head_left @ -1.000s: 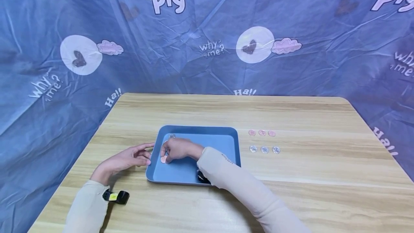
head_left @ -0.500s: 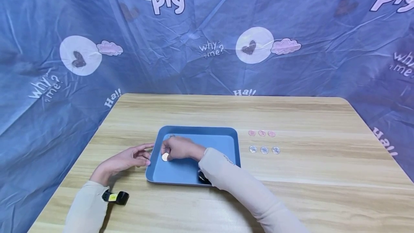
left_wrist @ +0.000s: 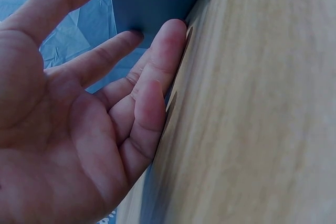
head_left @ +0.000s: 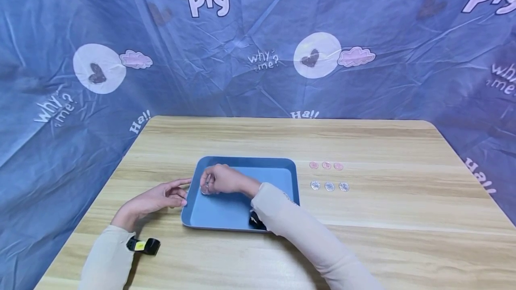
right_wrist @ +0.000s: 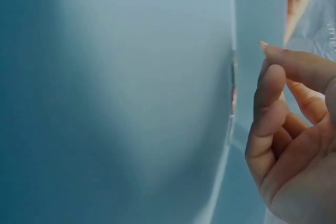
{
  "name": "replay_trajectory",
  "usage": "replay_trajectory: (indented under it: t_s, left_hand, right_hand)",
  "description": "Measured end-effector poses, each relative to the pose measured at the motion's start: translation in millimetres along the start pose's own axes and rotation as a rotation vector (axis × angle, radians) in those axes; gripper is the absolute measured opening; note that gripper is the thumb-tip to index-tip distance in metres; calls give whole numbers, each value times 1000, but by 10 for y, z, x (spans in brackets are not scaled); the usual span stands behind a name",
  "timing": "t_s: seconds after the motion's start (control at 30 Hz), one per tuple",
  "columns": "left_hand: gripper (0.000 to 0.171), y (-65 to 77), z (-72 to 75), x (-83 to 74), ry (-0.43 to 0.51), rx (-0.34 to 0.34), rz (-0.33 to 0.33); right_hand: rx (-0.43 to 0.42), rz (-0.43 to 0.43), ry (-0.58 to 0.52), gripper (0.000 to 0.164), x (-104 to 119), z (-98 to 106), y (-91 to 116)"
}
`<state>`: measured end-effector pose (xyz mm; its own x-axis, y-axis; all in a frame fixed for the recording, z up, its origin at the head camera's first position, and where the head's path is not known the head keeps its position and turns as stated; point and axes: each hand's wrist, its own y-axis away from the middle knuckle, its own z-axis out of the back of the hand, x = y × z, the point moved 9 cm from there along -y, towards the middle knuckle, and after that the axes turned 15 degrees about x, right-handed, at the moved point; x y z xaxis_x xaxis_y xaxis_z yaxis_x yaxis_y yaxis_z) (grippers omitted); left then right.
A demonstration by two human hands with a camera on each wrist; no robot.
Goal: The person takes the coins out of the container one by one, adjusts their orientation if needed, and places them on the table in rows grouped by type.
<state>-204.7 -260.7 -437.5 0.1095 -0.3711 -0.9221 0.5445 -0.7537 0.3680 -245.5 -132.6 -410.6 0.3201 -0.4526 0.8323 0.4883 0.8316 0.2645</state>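
Observation:
A blue rectangular tray (head_left: 246, 162) lies on the wooden table. Inside its left part, my right hand (head_left: 225, 179) pinches a small round coin (head_left: 204, 190) between thumb and fingertips; the fingers cover most of it. In the right wrist view, a silver coin (right_wrist: 234, 66) and a copper-coloured coin (right_wrist: 234, 99) show edge-on along the tray's wall. The hand hides them in the head view. My left hand (head_left: 163, 196) rests beside the tray's left wall with fingers spread and loosely bent. A fingertip touches that wall in the left wrist view.
Right of the tray lie a row of three pink-copper coins (head_left: 326, 165) and a nearer row of three silver coins (head_left: 329, 186). A black wrist strap (head_left: 145, 246) hangs at the left sleeve. A printed blue cloth (head_left: 258, 88) stands behind the table (head_left: 363, 245).
My right hand has moved slightly toward the back of the tray with the coin, whose face has tilted and dimmed. The left hand has stayed in place.

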Motion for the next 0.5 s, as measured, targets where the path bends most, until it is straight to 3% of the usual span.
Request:
replay_trajectory:
  t_s: [0.27,0.5]
  left_hand:
    - [78,1,-15,-16,10,8,4]
    - [79,-4,-20,-26,0,4,15]
  right_hand:
    - [-21,60,-188,12,134,125,112]
    - [-93,64,-374,19,188,285,297]
